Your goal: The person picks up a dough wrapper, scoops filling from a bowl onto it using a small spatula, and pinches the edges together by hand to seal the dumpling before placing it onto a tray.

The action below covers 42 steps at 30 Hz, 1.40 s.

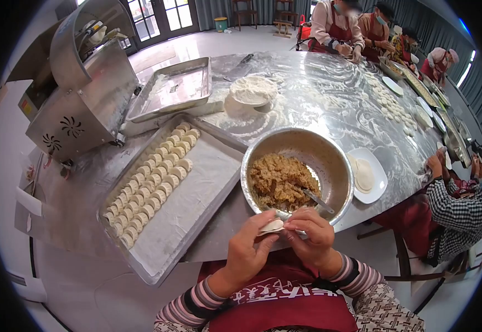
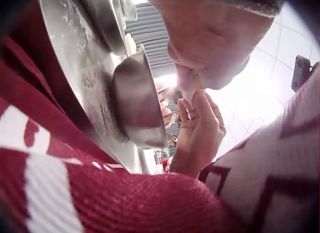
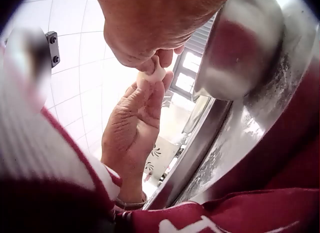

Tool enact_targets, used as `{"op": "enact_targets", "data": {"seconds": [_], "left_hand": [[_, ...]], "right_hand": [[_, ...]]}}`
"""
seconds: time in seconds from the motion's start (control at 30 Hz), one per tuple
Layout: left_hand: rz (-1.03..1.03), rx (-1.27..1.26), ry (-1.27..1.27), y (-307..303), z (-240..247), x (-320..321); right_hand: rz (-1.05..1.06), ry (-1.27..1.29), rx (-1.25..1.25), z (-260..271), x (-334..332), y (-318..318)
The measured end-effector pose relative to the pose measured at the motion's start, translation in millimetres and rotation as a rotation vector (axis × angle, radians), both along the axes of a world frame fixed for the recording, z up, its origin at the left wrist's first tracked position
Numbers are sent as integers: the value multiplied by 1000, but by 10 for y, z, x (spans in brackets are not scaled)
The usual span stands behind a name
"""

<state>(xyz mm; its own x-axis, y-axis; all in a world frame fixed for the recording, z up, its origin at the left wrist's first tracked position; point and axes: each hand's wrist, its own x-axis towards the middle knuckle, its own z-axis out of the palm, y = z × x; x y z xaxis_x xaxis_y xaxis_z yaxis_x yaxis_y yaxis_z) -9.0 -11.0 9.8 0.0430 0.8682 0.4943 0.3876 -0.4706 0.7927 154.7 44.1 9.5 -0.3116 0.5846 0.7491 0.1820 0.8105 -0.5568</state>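
Observation:
Both hands meet in front of a steel mixing bowl [image 1: 347,166], holding one folded dumpling [image 1: 272,226] between them. My left hand [image 1: 247,248] grips its left end with thumb and fingers. At its right end my right hand [image 1: 314,237] pinches the dough edge. In the right wrist view the pale dumpling [image 3: 154,75] shows between the fingertips of both hands. Brown minced filling [image 1: 282,180] fills part of the bowl, and a spoon [image 1: 319,201] leans in it. Round dough wrappers [image 1: 364,176] lie on a white plate [image 1: 381,185] right of the bowl.
Left of the bowl, a paper-lined tray [image 1: 191,221] carries rows of dumplings [image 1: 152,185]. Behind it are another metal tray [image 1: 169,108], a flour heap [image 1: 253,90] and a steel machine [image 1: 83,99]. Several people in aprons work along the floury table [image 1: 329,113] at right.

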Motion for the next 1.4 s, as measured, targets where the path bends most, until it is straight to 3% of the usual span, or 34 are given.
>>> {"op": "enact_targets", "data": {"seconds": [0.07,0.3,0.37,0.5,0.57,0.6,0.77,1.17,1.3,1.37,1.4], "left_hand": [[-48,-291,-613,-49,-83,82],[-67,-370,-753,-35,-102,91],[-44,-451,-979,-27,-103,132],[-124,-529,-998,-31,-163,144],[-75,-389,-764,-36,-174,162],[-75,-389,-765,-40,-191,161],[-11,-300,-474,-45,-199,113],[-55,-13,-65,4,-120,0],[-83,-50,-75,-7,-113,23],[-96,-349,-517,-49,-78,102],[-93,-344,-516,-62,-117,106]], "right_hand": [[-35,18,-60,13,-59,-46],[-20,-9,-143,-21,-60,-37],[-39,9,-137,-28,-73,-46],[-78,17,-108,-51,-105,-34],[-58,-14,-30,-48,-91,14],[-36,-43,51,-45,-84,32],[-67,-40,-13,7,-96,-17],[-8,-59,5,45,-28,10],[18,-33,15,71,-37,3],[-4,-24,30,50,-58,7],[-25,-14,44,41,-77,5]]}}
